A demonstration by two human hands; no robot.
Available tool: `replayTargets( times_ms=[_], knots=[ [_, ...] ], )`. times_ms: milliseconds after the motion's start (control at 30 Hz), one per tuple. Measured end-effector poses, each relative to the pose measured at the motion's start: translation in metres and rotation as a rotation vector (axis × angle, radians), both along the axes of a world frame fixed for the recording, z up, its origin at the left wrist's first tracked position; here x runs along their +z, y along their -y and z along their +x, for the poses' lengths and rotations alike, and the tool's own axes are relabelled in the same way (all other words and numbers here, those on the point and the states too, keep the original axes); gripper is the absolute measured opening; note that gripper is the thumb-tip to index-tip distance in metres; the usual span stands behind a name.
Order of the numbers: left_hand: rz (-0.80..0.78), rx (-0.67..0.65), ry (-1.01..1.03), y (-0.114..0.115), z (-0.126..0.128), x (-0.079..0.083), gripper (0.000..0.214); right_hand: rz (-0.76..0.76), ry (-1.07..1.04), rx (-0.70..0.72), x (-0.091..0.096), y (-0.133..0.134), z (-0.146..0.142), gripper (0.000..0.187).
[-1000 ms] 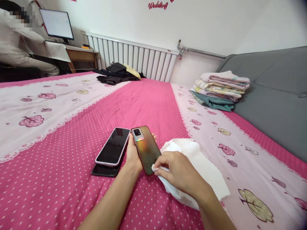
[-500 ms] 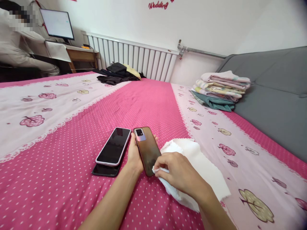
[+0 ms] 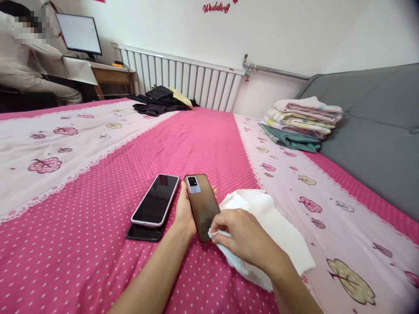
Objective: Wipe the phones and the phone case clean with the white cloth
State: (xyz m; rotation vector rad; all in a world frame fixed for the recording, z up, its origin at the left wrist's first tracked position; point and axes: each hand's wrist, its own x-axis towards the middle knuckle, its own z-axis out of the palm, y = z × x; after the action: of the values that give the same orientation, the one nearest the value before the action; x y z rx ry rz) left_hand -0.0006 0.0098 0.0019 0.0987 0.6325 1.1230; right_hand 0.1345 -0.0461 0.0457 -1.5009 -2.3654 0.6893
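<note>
My left hand is closed around a phone in a brownish translucent case, its back and camera block facing up. Fingertips of that hand show past the phone's far right edge. At the phone's lower right corner, my right hand pinches a bunched edge of a white cloth, which spreads out on the bed beneath and beside it. Left of my left hand lies a phone with a pale lilac rim, screen up. It rests on top of a black phone, of which only the lower end shows.
The bed has a pink dotted cover. Folded cloths are stacked by the grey headboard. Dark clothes lie at the far edge before a white radiator. A person sits at a desk with a monitor.
The phone in my left hand has turned very slightly, its top end a little to the right. My right hand keeps its pinch on the cloth in nearly the same place.
</note>
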Motion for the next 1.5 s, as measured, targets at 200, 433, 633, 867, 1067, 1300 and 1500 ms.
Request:
replayTargets(
  times_ms=[200, 433, 633, 867, 1067, 1300, 1500],
  knots=[
    [0.016, -0.031, 0.017, 0.0005, -0.0002, -0.0033, 0.061, -0.001, 0.004, 0.009, -0.0007, 0.0008, -0.0001, 0.013],
    [0.01, -0.035, 0.004, 0.0009, -0.0001, -0.0025, 0.062, 0.001, 0.003, 0.006, -0.0007, 0.0005, 0.0002, 0.012],
    [0.004, -0.025, -0.013, 0.0006, 0.0011, -0.001, 0.062, 0.0, 0.013, 0.011, -0.0007, 0.0015, -0.0009, 0.013],
    [-0.02, -0.032, -0.019, 0.0023, 0.0021, 0.0022, 0.063, -0.005, 0.025, 0.022, 0.0008, 0.0011, -0.001, 0.013],
    [-0.03, -0.034, -0.008, 0.0027, 0.0021, 0.0021, 0.065, -0.005, 0.01, 0.018, 0.0001, 0.0011, -0.0002, 0.013],
    [-0.012, -0.045, 0.002, 0.0025, 0.002, 0.0008, 0.065, -0.014, 0.008, 0.012, -0.0007, 0.0015, -0.0005, 0.013],
    [-0.005, -0.044, 0.012, 0.0015, 0.0021, -0.001, 0.065, -0.009, 0.011, 0.013, -0.0008, 0.0018, -0.0012, 0.012]
  ],
)
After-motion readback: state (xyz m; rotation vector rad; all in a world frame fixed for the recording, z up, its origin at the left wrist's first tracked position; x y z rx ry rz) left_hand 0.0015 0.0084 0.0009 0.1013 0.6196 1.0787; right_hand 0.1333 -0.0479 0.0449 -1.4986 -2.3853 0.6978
